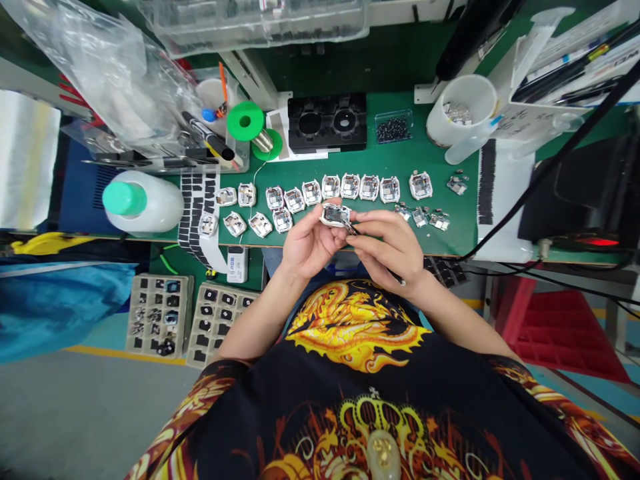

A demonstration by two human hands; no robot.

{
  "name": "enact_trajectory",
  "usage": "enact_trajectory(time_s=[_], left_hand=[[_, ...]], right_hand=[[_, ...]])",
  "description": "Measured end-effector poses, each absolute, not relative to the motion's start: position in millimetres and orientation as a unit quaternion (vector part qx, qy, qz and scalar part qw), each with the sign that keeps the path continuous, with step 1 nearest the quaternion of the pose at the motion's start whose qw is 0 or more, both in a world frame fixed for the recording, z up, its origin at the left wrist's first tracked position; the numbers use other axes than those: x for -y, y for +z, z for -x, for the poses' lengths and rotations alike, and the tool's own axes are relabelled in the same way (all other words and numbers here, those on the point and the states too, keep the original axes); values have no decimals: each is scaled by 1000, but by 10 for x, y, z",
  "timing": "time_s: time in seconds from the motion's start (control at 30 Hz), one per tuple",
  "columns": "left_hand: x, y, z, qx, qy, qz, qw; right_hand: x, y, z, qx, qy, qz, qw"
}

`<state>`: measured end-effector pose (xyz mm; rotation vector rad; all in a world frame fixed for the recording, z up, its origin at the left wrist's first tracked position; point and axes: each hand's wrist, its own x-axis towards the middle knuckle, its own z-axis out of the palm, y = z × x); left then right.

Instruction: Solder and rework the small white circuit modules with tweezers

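Note:
Between the fingers of my left hand is a white watch case with its electronics facing up. My right hand grips a pair of tweezers, whose tips reach the case's lower right edge; whether they pinch a part is too small to tell. Just beyond my hands, several similar open watch cases stand in a row on the green bench mat. Small circuit boards lie to the right of my right hand.
A green solder spool, a black fixture and a clear box of screws stand at the back. At left is a green-capped bottle; at right, a white cup. A black cable crosses the right side. Compartment trays sit lower left.

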<state>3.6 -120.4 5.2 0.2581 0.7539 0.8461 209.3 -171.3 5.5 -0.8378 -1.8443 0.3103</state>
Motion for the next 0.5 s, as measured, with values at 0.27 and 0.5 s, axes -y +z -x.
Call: enact_trajectory(time_s=[0.27,0.5], left_hand=[[1213,23,-32,-345,396,-157,836],[1218,23,-31,-331,403,-163,837]], right_hand=[[1710,93,-2090,716,185,385,552],[1719,163,-2133,730,181,375,541]])
